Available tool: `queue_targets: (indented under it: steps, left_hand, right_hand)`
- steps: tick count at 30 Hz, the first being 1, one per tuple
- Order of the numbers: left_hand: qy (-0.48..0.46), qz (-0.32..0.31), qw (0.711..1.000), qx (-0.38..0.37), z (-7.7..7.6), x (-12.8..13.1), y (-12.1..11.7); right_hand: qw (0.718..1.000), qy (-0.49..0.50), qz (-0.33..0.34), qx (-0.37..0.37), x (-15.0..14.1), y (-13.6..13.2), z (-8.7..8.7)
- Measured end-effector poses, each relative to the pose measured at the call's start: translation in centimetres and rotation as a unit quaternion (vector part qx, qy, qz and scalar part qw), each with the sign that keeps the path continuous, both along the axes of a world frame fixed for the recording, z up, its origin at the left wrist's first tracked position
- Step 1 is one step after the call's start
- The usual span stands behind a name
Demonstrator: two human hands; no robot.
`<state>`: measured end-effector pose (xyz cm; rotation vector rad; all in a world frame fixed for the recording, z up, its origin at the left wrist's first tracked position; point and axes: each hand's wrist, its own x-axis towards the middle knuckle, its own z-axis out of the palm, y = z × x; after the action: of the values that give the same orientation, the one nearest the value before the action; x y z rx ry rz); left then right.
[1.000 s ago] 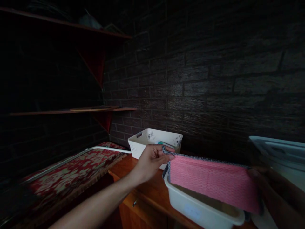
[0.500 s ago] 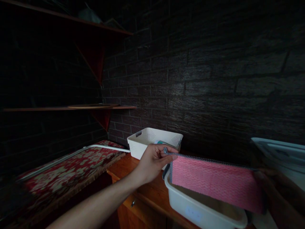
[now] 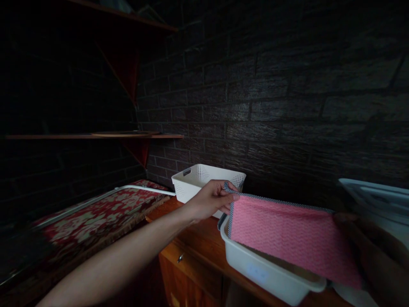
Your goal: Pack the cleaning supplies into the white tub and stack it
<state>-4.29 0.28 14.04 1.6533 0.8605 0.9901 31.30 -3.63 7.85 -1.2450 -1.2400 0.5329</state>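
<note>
A pink textured cloth with a black-and-white trimmed edge hangs stretched between my two hands. My left hand pinches its upper left corner between thumb and fingers. On the right, in deep shadow, my right hand grips the cloth's other upper corner; its fingers are hard to make out. The cloth hangs over a white plastic tub with a pale label on its side, hiding much of the tub's opening. Just behind my left hand stands a white perforated basket.
Both containers stand on a wooden cabinet with a small key or knob at its front. A clear-lidded container is at the right. A floral-covered surface with a white rail lies left. Shelves and a dark brick wall surround it.
The view has tilted down slightly. Both hands still hold the cloth over the tub, and its right side has come a little nearer and hangs lower.
</note>
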Motion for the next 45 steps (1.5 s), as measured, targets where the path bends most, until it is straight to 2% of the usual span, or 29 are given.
queue_targets:
  steps: [3,10,13,16,19,22,28,31,34,38,45]
  left_hand:
    - [0.005,0.006,1.0,0.023,-0.2,0.4,0.0]
    - [0.016,0.0,0.997,0.071,-1.1,-0.1,1.2]
    - [0.012,-0.006,0.997,0.081,-1.6,-0.2,1.4]
    - [0.01,0.055,0.986,0.158,-2.1,0.5,1.2]
    - [0.049,0.151,0.951,0.264,-2.4,1.6,1.0]
    - [0.082,0.22,0.921,0.31,-2.6,2.4,1.2]
    - [0.127,0.256,0.9,0.33,-3.0,2.3,2.4]
    - [0.122,0.256,0.901,0.328,-3.0,2.1,2.8]
    - [0.095,0.242,0.911,0.319,-2.9,1.9,3.0]
    - [0.07,0.228,0.926,0.294,-2.9,1.6,3.3]
    - [-0.006,0.205,0.943,0.262,-3.0,1.4,3.1]
  right_hand:
    - [0.998,0.002,-0.001,-0.068,0.2,0.2,0.0]
    - [0.994,-0.079,0.031,-0.066,0.6,-0.1,0.3]
    - [0.995,-0.059,0.049,-0.062,0.6,0.0,0.1]
    - [0.996,-0.035,0.059,-0.054,0.1,0.5,-0.2]
    - [0.998,-0.029,0.047,-0.022,-0.8,1.2,-0.2]
    - [0.997,-0.075,0.012,0.007,-1.7,1.7,0.0]
    - [0.972,-0.201,-0.042,0.111,-2.4,2.6,0.2]
    - [0.966,-0.22,-0.062,0.124,-2.4,3.1,-0.1]
    - [0.974,-0.191,-0.057,0.107,-2.5,3.3,-0.3]
    - [0.987,-0.131,-0.016,0.09,-2.8,3.2,-0.3]
    - [0.992,-0.018,0.024,0.122,-3.4,2.5,-0.2]
